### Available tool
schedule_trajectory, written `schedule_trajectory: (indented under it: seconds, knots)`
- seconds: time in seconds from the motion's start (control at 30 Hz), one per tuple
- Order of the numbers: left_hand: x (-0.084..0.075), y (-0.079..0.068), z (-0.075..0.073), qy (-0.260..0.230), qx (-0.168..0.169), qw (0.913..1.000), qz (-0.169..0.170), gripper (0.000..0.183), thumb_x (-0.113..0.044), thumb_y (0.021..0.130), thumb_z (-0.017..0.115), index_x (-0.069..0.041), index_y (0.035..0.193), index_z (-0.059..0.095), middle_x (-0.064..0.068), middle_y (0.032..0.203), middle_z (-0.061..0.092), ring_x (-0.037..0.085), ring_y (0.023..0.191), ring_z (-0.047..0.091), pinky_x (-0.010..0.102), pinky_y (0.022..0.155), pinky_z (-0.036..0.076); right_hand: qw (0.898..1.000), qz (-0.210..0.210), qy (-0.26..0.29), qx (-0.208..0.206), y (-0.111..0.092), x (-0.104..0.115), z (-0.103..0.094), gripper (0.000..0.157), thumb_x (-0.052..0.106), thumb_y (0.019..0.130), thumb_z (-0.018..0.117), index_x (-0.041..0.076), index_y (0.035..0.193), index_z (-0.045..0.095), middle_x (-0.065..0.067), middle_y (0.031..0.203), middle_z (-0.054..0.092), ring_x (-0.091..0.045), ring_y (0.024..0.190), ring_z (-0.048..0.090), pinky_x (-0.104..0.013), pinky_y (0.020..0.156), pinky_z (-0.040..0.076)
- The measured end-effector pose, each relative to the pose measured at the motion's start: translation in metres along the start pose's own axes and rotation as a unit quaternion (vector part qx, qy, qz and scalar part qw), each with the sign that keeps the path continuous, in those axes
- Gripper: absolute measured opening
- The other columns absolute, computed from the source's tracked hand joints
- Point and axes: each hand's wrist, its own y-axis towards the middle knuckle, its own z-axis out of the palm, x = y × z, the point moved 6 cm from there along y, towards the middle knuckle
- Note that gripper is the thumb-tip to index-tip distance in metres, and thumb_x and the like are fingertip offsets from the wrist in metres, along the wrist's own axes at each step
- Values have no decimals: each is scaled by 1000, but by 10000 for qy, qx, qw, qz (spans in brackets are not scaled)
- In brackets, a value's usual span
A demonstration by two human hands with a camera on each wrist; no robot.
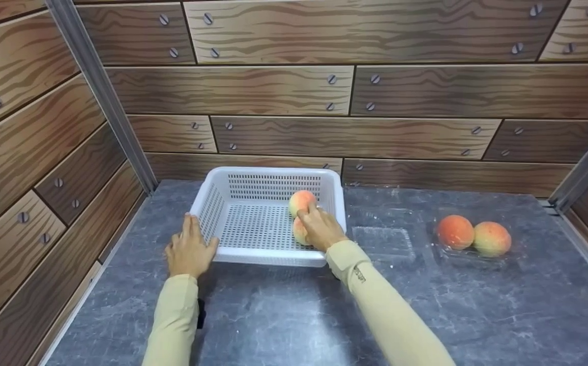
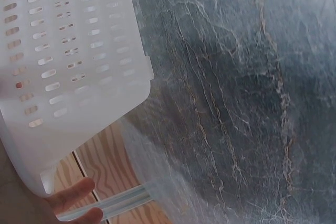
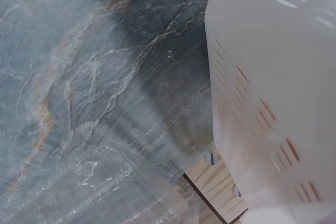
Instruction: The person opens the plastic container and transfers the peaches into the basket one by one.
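A white plastic basket with slotted walls stands on the dark marbled tabletop. Along its left side, my left hand rests against the rim, fingers extended and thumb at the front corner. My right hand reaches over the right side and holds a peach low in the basket, partly covered by the fingers. Just behind it lies another red-yellow peach, close to the fingertips. In the right wrist view the basket wall hides that hand. Two fingers of the left hand show beside the basket in the left wrist view.
To the right, a red peach and a yellower peach sit side by side in clear plastic packaging. Transparent plastic with empty hollows lies between them and the basket. Wood-patterned walls enclose the table at the back and sides.
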Motion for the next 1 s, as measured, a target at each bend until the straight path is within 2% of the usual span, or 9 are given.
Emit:
schedule_trajectory:
  seconds: [0.2,0.33,0.5,0.67,0.83,0.93,1.0]
  knots:
    - [-3,1,0,-19,-8,10000,32,77,-37,96,53,9,154,31,25,163,24,58,125,45,73,99,36,9997,68,111,-184,-2,2,-4,21,-9,75,75,-5,93,66,-22,96,57,-41,72,62,-51,60,56]
    - [-3,0,0,-51,58,10000,23,77,-36,96,52,9,154,30,25,163,23,57,126,44,73,100,35,9998,181,98,-85,-3,6,-6,10,-8,79,71,-8,88,67,-21,93,56,-41,71,61,-51,61,56]
    - [-2,-1,0,-27,122,9999,-53,77,-37,97,51,9,155,28,24,164,21,57,128,42,73,100,33,9997,218,138,50,-6,12,-10,5,-4,84,66,-8,86,65,-23,97,55,-42,74,59,-52,62,55]
    - [-2,0,0,17,77,10000,-12,77,-37,96,52,9,154,29,24,164,22,57,126,44,73,99,35,9995,256,126,163,-9,15,-16,10,-1,85,63,-10,89,65,-25,99,56,-42,76,59,-52,63,55]
    - [0,-1,-1,19,247,9997,-42,77,-38,98,50,9,155,26,24,165,19,58,126,43,74,99,34,9965,435,319,631,-12,16,-23,15,0,83,66,-12,92,67,-24,99,60,-44,81,62,-55,68,56]
    - [-3,-2,-3,64,389,9992,-12,77,-36,99,50,10,155,25,26,164,18,58,129,39,74,101,32,9905,514,595,1128,-17,13,-28,11,2,85,65,-9,89,66,-25,105,63,-44,90,63,-55,78,56]
    - [-9,-1,-6,111,353,9992,114,74,-32,98,51,12,153,28,28,161,23,58,131,37,73,104,29,9851,457,865,1418,-20,10,-32,13,3,89,63,-8,92,67,-27,112,64,-44,99,63,-55,87,54]
